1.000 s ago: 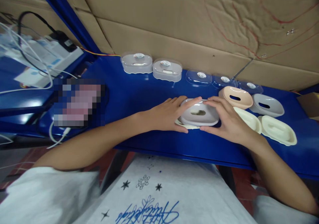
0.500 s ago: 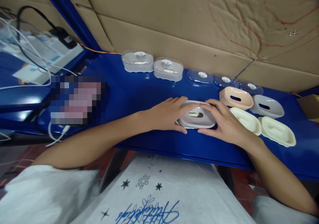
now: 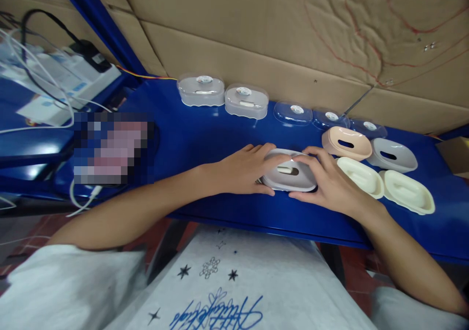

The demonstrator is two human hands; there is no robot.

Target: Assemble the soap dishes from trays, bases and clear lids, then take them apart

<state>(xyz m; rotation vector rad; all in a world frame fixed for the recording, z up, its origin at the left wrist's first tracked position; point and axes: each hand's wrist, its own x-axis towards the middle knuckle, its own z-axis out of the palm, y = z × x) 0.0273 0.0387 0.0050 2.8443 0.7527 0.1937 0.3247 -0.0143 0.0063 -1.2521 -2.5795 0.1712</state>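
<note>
A grey oval soap dish (image 3: pixel 293 182) with a slot in its middle sits on the blue table between my hands. My left hand (image 3: pixel 249 167) grips its left end, thumb and fingers curved around the rim. On the opposite end my right hand (image 3: pixel 328 178) closes in the same way, its index finger over the rim near the left hand's. A small white piece (image 3: pixel 285 170) shows at the slot. To the right lie two cream trays (image 3: pixel 361 177), a peach oval dish (image 3: pixel 346 142) and a light grey oval dish (image 3: pixel 394 155).
Along the cardboard wall (image 3: pixel 234 41) stand two grey boxes (image 3: pixel 246 102) with clear lids on them, then several loose clear lids (image 3: pixel 293 113). A pixelated patch (image 3: pixel 119 149) covers something on the left, beside a white cable (image 3: pixel 93 192) and a power strip (image 3: pixel 84 88).
Both hands stay around the grey soap dish with almost no movement. The whole view has shifted very slightly.
</note>
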